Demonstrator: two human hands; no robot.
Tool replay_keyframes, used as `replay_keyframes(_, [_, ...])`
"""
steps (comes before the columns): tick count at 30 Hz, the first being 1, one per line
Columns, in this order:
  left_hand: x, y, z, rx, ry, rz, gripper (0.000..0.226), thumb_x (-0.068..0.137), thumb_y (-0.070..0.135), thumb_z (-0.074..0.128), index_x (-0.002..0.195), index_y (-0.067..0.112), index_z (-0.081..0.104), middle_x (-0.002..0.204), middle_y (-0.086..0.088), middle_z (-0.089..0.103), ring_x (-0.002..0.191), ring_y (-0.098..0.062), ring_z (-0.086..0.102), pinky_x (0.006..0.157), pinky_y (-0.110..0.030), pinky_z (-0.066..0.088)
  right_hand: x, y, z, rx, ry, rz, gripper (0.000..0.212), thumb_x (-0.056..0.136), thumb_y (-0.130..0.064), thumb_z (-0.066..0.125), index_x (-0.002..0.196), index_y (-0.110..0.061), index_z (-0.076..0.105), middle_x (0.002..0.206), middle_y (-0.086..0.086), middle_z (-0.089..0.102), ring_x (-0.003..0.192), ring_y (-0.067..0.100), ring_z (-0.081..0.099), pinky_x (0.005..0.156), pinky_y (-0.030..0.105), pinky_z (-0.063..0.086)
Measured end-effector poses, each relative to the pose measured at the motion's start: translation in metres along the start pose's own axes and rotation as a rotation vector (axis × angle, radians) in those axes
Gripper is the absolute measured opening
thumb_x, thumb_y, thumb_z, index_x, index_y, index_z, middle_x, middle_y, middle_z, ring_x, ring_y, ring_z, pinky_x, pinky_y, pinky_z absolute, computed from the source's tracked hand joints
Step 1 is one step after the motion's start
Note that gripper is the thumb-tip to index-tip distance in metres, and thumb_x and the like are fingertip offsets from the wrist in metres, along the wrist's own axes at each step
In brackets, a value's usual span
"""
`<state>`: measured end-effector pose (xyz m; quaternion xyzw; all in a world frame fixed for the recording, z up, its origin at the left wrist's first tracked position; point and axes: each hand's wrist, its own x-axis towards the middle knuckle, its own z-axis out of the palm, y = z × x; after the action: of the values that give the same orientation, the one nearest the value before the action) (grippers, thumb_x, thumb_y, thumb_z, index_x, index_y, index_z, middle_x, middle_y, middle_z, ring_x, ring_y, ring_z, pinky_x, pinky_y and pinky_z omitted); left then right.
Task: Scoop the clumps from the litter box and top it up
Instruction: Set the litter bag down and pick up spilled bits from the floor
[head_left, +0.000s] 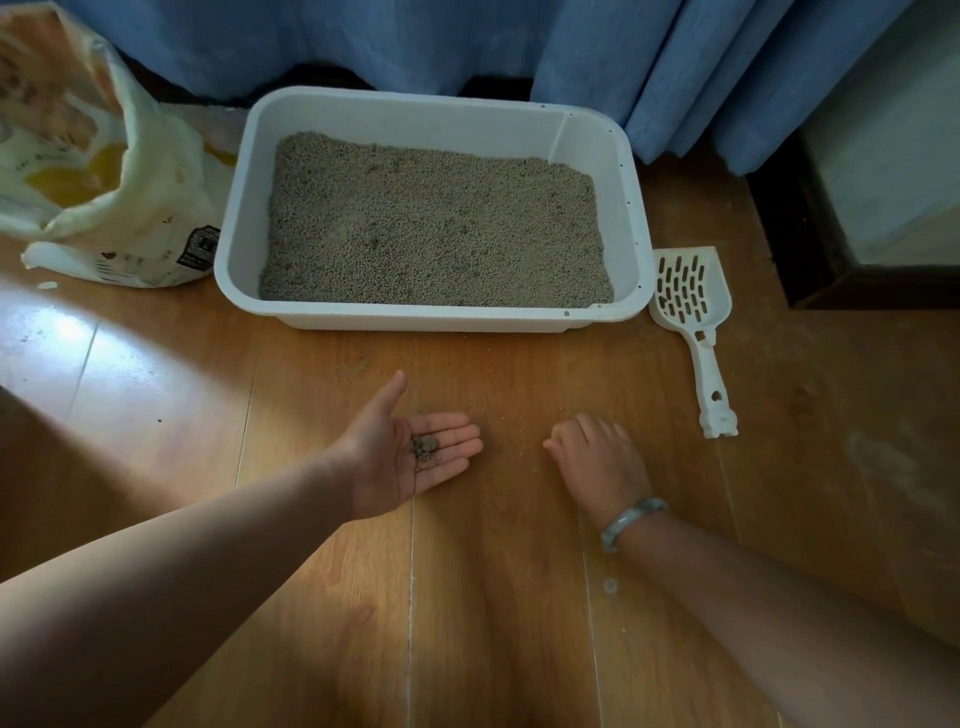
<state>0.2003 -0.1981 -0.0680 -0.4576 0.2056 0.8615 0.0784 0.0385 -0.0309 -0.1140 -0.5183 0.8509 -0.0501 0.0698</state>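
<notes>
Seemingly spill cleanup: left hand (400, 467) flat, fingers straight, carrying litter granules (425, 449); right hand (597, 457) curled on floor (519, 374), grip unclear. Next: empty palm.

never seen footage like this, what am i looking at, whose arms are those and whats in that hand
There is no machine: one camera worn on a person's head looks down at their own bare arms. The left hand lies palm up, fingers straight, carrying a heap of litter grains. The right hand is palm down over the wooden floor, fingers curled; whether it holds anything is hidden. Ahead stands a white litter box with a layer of litter, a slotted scoop on the floor to its right, an open bag to its left.
</notes>
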Motion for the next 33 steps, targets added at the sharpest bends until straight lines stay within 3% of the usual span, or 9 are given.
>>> replay_keyframes(2, [0.001,-0.003,0.002,0.004,0.001,-0.006,0.08,0.09,0.068,0.027,0.117,-0.001,0.058,0.114,-0.017,0.067,0.103,-0.025,0.067,0.084,-0.034,0.054,0.004,-0.02,-0.012,0.148,-0.01,0.05,0.016,0.092,-0.026,0.052,0.083,-0.014,0.059,0.083,0.001,0.057,0.077,0.019,0.054,0.071,0.032,0.039])
replay_keyframes(6, [0.004,-0.011,0.007,0.022,-0.037,-0.032,0.083,0.088,0.069,0.029,0.117,-0.002,0.06,0.1,-0.015,0.069,0.091,-0.023,0.069,0.079,-0.032,0.058,0.004,-0.073,-0.026,0.283,0.208,-0.107,0.024,0.088,-0.028,0.043,0.071,-0.017,0.056,0.07,-0.002,0.055,0.061,0.01,0.044,0.058,0.025,0.036])
replay_keyframes(9, [0.002,-0.013,0.007,0.03,-0.07,-0.037,0.082,0.089,0.068,0.028,0.116,-0.002,0.062,0.097,-0.015,0.068,0.085,-0.021,0.068,0.076,-0.03,0.058,0.001,-0.082,-0.02,0.278,0.22,-0.243,0.023,0.091,-0.027,0.044,0.077,-0.016,0.059,0.074,-0.002,0.056,0.067,0.016,0.052,0.06,0.03,0.043])
replay_keyframes(12, [0.001,-0.01,0.004,0.03,-0.058,-0.031,0.081,0.09,0.067,0.027,0.117,-0.001,0.062,0.096,-0.014,0.07,0.082,-0.019,0.069,0.07,-0.029,0.059,-0.004,-0.078,-0.02,0.33,0.245,-0.29,0.019,0.089,-0.023,0.05,0.087,-0.016,0.067,0.08,-0.002,0.059,0.074,0.015,0.052,0.066,0.028,0.039])
replay_keyframes(15, [0.002,-0.008,0.002,-0.01,-0.005,-0.017,0.079,0.089,0.067,0.03,0.116,-0.001,0.061,0.098,-0.015,0.07,0.083,-0.021,0.07,0.073,-0.031,0.059,-0.007,-0.066,-0.02,0.438,0.219,-0.231,0.018,0.087,-0.022,0.051,0.091,-0.016,0.068,0.082,-0.002,0.06,0.074,0.013,0.054,0.066,0.027,0.042])
replay_keyframes(18, [0.0,-0.005,0.0,-0.02,0.021,-0.001,0.078,0.09,0.066,0.028,0.116,-0.001,0.058,0.11,-0.018,0.068,0.098,-0.024,0.069,0.079,-0.032,0.058,-0.008,-0.037,-0.014,0.53,0.166,-0.011,0.012,0.086,-0.019,0.055,0.085,-0.013,0.066,0.082,0.0,0.058,0.071,0.014,0.054,0.063,0.027,0.043])
replay_keyframes(20, [-0.001,-0.004,-0.001,-0.02,0.022,0.007,0.078,0.091,0.066,0.028,0.118,-0.001,0.057,0.114,-0.018,0.067,0.103,-0.025,0.067,0.082,-0.032,0.057,-0.012,-0.01,-0.01,0.436,0.089,0.116,0.005,0.085,-0.017,0.062,0.086,-0.014,0.067,0.085,0.0,0.058,0.074,0.015,0.055,0.064,0.024,0.04])
replay_keyframes(24, [0.0,-0.002,-0.003,-0.03,0.036,0.016,0.078,0.091,0.066,0.028,0.119,-0.001,0.057,0.114,-0.018,0.067,0.103,-0.025,0.067,0.082,-0.032,0.057,-0.023,0.029,-0.011,0.195,-0.001,0.152,0.014,0.082,-0.023,0.067,0.094,-0.017,0.069,0.089,-0.001,0.059,0.078,0.012,0.051,0.07,0.024,0.038])
replay_keyframes(33, [0.002,-0.002,0.004,-0.026,0.04,0.013,0.076,0.091,0.065,0.028,0.117,-0.001,0.057,0.113,-0.018,0.068,0.102,-0.025,0.067,0.086,-0.034,0.052,-0.019,0.027,-0.004,0.147,0.074,-0.044,0.011,0.073,-0.019,0.077,0.082,-0.019,0.071,0.076,-0.004,0.06,0.071,0.016,0.057,0.06,0.032,0.047])
